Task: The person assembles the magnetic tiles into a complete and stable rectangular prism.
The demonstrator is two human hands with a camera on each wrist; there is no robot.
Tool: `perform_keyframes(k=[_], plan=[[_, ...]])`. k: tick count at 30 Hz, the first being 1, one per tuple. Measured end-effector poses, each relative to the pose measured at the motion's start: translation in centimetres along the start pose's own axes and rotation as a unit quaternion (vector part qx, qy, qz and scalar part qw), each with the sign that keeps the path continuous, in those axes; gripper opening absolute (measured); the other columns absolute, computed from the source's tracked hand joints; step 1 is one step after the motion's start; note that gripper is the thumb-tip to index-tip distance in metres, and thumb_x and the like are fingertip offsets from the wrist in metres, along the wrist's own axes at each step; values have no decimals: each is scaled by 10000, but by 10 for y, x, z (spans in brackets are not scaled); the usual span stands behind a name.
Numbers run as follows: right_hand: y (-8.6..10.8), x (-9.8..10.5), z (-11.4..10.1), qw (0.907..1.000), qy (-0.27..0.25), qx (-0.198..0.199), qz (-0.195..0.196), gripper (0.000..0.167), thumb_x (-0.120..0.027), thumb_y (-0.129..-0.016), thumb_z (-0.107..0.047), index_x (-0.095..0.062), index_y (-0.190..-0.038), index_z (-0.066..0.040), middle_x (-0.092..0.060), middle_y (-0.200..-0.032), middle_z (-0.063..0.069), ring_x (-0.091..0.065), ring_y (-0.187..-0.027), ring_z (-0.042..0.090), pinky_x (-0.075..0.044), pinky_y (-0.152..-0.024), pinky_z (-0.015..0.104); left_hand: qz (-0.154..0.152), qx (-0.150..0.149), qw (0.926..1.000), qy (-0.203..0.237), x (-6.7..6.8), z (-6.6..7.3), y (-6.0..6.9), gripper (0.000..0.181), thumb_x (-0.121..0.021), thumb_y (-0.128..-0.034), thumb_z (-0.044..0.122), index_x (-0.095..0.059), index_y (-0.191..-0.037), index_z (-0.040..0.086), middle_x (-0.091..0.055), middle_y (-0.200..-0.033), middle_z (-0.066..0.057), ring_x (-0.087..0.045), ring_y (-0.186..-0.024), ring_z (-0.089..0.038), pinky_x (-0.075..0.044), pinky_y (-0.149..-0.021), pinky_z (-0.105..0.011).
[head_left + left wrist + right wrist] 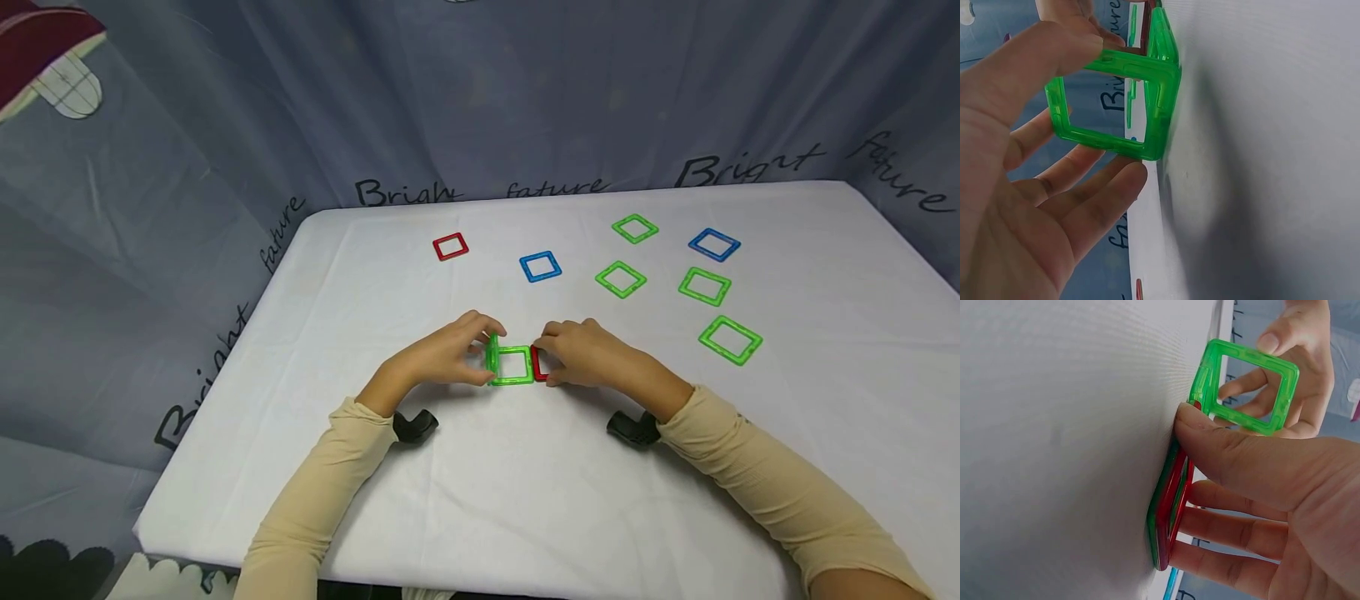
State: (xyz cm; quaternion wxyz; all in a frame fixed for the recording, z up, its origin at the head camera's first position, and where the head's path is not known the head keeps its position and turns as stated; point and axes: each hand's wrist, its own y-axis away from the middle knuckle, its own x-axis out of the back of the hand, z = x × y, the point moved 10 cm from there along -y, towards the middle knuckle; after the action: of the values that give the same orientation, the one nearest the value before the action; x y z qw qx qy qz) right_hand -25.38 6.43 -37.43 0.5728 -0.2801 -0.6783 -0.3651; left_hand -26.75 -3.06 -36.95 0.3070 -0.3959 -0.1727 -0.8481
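Note:
A green square frame (492, 358) stands upright on the table, pinched at its edges between the thumb and fingers of the left hand (450, 352). Joined at its foot is a second green square (513, 381), which lies flat. On that one's right side is a red square (536, 365), mostly covered by the right hand (588, 354), whose thumb and fingers hold it. The right wrist view shows the red square (1163, 515) slightly tilted, with a green edge (1157, 494) along its table side. The upright square (1154, 112) has an open middle in the left wrist view.
Farther back on the white table (465, 500) lie a red square (437, 248), two blue squares (527, 269) (701, 249) and several green squares, one of them (708, 334) to the right. A grey printed curtain (487, 100) hangs behind the table.

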Motion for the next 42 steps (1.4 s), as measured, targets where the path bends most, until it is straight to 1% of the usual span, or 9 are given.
perform_keyframes(k=[6, 13, 17, 25, 30, 34, 39, 42], plan=[[-1, 1, -1, 10000, -43, 13, 9, 550, -745, -743, -327, -587, -1202, -68, -590, -1114, 70, -561, -1024, 236, -454, -787, 433, 43, 84, 9998, 193, 1, -5, 3, 559, -726, -745, 137, -422, -1208, 55, -440, -1163, -58, -521, -1128, -170, -455, -922, -240], [-1, 0, 1, 9999, -72, -56, -77, 557, -744, -746, -322, -577, -1216, -75, -584, -1129, 68, -551, -1038, 232, -450, -795, 426, 11, 141, 9983, 564, -2, -11, 6, 562, -707, -761, 81, -369, -1205, 10, -426, -1239, -119, -525, -1131, -200, -456, -920, -240], [-1, 0, 0, 9999, -65, -52, -70, 550, -746, -745, -311, -579, -1211, -70, -586, -1117, 68, -552, -1026, 230, -448, -785, 418, 42, 134, 9979, 625, -2, -13, 8, 553, -706, -764, 71, -354, -1190, 37, -443, -1246, -115, -536, -1129, -202, -464, -911, -254], [0, -1, 0, 9999, -91, -57, -80, 555, -744, -748, -312, -575, -1215, -64, -585, -1119, 66, -549, -1027, 232, -448, -799, 430, 63, -75, 9990, 436, -4, -9, 7, 562, -715, -766, 101, -343, -1186, 62, -464, -1234, -104, -548, -1114, -195, -461, -922, -277], [-1, -1, 2, 9998, -147, -80, -82, 568, -741, -748, -328, -570, -1220, -62, -582, -1133, 69, -543, -1041, 237, -446, -808, 428, 136, -115, 9998, 100, -4, -6, 7, 566, -717, -767, 132, -332, -1179, 86, -505, -1188, -80, -569, -1078, -176, -464, -904, -298], [0, 0, 2, 9999, -145, -62, -59, 574, -730, -753, -357, -570, -1210, -47, -576, -1130, 82, -541, -1039, 247, -444, -805, 438, 220, -202, 9995, -131, -4, -4, 6, 582, -722, -761, 154, -325, -1179, 68, -517, -1165, -82, -574, -1056, -175, -448, -911, -317], [0, 1, 1, 9999, -145, -14, -35, 569, -726, -755, -365, -574, -1196, -39, -574, -1116, 88, -544, -1023, 249, -444, -790, 434, 273, -193, 9990, -294, -6, -6, 4, 611, -738, -749, 169, -314, -1175, 62, -511, -1145, -74, -568, -1042, -168, -440, -914, -302], [0, 1, 0, 9999, -154, 11, -34, 570, -728, -754, -364, -576, -1195, -36, -578, -1110, 87, -549, -1017, 244, -448, -780, 427, 263, -145, 9987, -415, -7, -8, 4, 621, -742, -745, 181, -304, -1172, 75, -518, -1130, -62, -567, -1004, -154, -453, -872, -287]])
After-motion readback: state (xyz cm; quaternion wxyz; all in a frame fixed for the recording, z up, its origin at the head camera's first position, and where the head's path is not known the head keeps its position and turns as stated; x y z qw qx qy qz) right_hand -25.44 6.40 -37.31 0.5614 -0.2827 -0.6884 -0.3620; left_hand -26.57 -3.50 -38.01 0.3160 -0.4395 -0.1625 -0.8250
